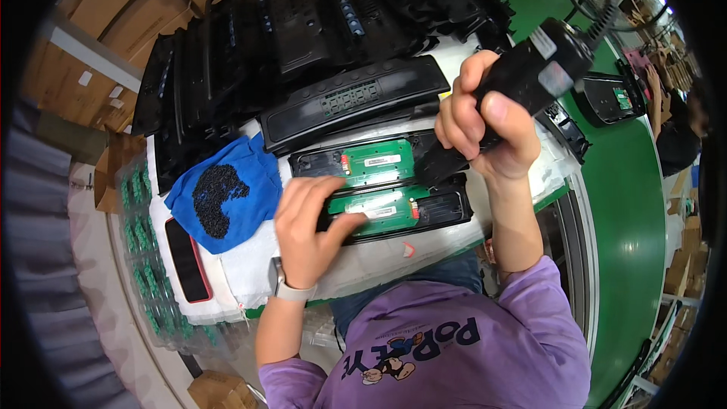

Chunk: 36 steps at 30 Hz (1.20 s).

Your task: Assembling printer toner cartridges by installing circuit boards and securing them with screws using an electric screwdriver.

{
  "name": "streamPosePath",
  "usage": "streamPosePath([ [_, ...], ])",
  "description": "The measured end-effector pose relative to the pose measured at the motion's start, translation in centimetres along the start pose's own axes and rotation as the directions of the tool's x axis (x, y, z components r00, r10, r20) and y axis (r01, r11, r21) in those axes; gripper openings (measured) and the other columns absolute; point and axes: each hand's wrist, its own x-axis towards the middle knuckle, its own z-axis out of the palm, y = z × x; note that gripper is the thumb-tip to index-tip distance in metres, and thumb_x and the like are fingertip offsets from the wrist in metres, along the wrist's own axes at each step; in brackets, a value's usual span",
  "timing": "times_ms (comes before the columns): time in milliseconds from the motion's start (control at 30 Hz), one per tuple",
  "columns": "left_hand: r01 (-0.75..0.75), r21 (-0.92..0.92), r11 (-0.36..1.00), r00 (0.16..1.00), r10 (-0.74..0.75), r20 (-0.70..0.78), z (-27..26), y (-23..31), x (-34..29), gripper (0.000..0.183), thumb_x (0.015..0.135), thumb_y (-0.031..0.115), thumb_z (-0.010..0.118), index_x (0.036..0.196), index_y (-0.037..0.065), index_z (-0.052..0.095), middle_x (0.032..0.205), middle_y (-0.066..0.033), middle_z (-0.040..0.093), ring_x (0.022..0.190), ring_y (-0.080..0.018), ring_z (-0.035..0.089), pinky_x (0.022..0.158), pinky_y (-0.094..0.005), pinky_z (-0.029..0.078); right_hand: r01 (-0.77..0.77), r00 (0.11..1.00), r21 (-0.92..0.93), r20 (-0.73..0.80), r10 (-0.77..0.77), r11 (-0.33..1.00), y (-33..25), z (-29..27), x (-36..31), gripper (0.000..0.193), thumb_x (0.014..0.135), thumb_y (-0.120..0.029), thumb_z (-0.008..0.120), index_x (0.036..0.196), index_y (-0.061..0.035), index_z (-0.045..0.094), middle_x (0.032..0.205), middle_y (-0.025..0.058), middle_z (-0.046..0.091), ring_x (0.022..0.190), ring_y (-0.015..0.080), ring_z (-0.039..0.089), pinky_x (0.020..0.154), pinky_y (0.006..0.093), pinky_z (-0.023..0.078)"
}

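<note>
My right hand (496, 117) is wrapped round a black electric screwdriver (549, 64), whose tip points down and left at the two panels in front of me. Each is a black plastic housing (447, 210) with a green circuit board; the upper board (390, 157) and the lower board (390, 214) both carry a white label. Over their left ends rests my left hand (305, 227), thumb and fingers apart, the thumb on the lower board. Whether anything small lies under its fingertips is hidden. The screwdriver's nose covers the upper housing's right end.
Small black screws (216, 201) lie heaped on a blue cloth (257, 163) at left, with a red-edged phone (187, 261) below. Behind the panels stand a housing with a digit display (352, 98) and many stacked black housings (299, 23). A coiled cord (602, 19) rises at upper right.
</note>
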Motion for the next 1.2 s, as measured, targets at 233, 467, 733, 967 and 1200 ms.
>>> streamPosePath([
  [233, -0.038, 0.291, 0.956, 0.998, 0.053, -0.042, -0.3, -2.2, 0.0, 0.012, 0.076, 0.006, 0.064, 0.087, 0.001, 0.064, 0.091, -0.0121, 0.064, 0.089, -0.0291, 0.059, 0.079, -0.0360, 0.044, 0.017, 1.000, -0.358, 0.008, -0.015, 0.934, -0.3, -1.0, -0.6, 0.033, 0.073, -0.019, 0.063, 0.090, 0.0005, 0.043, 0.054, 0.0019, 0.043, 0.036, 0.0096, 0.038, 0.036, 0.0237, 0.031],
  [467, 0.044, 0.219, 0.975, 0.999, -0.043, -0.007, 0.0, -1.8, 0.1, 0.011, 0.076, 0.004, 0.065, 0.085, 0.000, 0.064, 0.084, -0.0123, 0.064, 0.083, -0.0292, 0.060, 0.075, -0.0351, 0.045, -0.001, 1.000, -0.381, 0.001, 0.001, 0.925, -0.5, -1.0, -0.6, 0.028, 0.072, -0.015, 0.063, 0.086, -0.0002, 0.044, 0.054, 0.0017, 0.043, 0.037, 0.0097, 0.040, 0.037, 0.0235, 0.031],
  [733, 0.077, 0.222, 0.972, 0.997, -0.075, -0.017, -0.1, -1.7, 0.0, 0.007, 0.075, 0.004, 0.065, 0.081, 0.001, 0.064, 0.076, -0.0110, 0.063, 0.074, -0.0275, 0.057, 0.069, -0.0348, 0.044, -0.029, 0.996, -0.456, 0.064, 0.065, 0.889, 0.5, 0.5, -0.9, 0.023, 0.065, 0.000, 0.065, 0.079, 0.0000, 0.046, 0.058, 0.0064, 0.049, 0.046, 0.0100, 0.045, 0.044, 0.0220, 0.036],
  [967, 0.084, 0.222, 0.971, 0.996, -0.080, -0.028, -0.1, -1.7, -0.1, 0.004, 0.075, 0.006, 0.065, 0.077, 0.003, 0.063, 0.073, -0.0097, 0.063, 0.070, -0.0269, 0.056, 0.065, -0.0344, 0.043, 0.096, 0.990, -0.568, 0.141, -0.019, 0.817, 0.7, 0.8, -1.1, 0.019, 0.063, 0.003, 0.064, 0.078, 0.0009, 0.051, 0.062, 0.0051, 0.055, 0.054, 0.0089, 0.051, 0.051, 0.0213, 0.041],
  [1200, 0.062, 0.220, 0.973, 0.998, -0.056, -0.035, 0.0, -1.8, 0.0, 0.005, 0.075, 0.004, 0.065, 0.077, 0.000, 0.064, 0.071, -0.0121, 0.061, 0.067, -0.0264, 0.057, 0.062, -0.0319, 0.045, -0.030, 0.999, -0.460, 0.024, 0.047, 0.888, 0.5, 0.4, -0.7, 0.022, 0.067, -0.004, 0.067, 0.081, 0.0013, 0.051, 0.062, 0.0041, 0.054, 0.048, 0.0072, 0.049, 0.044, 0.0197, 0.038],
])
